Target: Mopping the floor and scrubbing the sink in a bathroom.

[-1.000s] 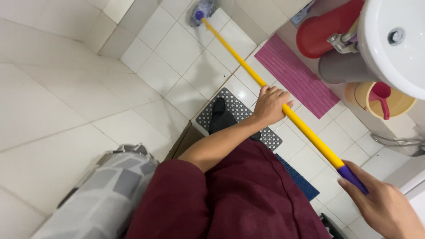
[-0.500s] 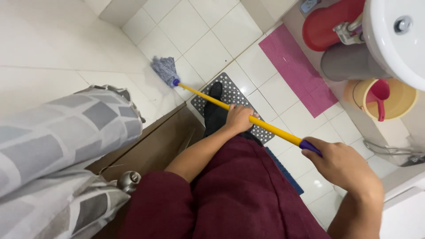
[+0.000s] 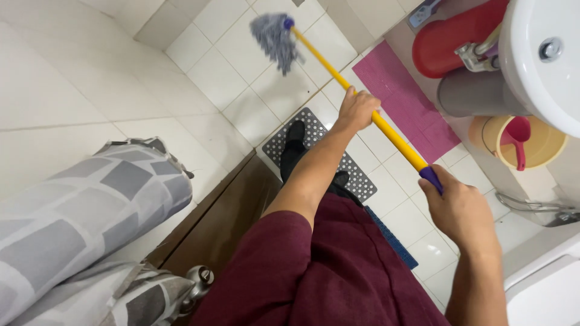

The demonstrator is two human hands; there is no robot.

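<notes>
White tiled floor (image 3: 241, 84), pink mat (image 3: 406, 99)

I see a bright and even light here, probably from above, with no hard shadows on the white floor tiles (image 3: 121, 78). A soft glare lies on the white sink (image 3: 531, 72) at the upper right. The grey mop head (image 3: 275, 39) is smeared by motion blur, while the yellow handle (image 3: 362, 102) stays quite sharp. The grey patterned fabric (image 3: 78, 211) close to my camera looks a little soft. Straight tile lines bend near the edges.
</notes>
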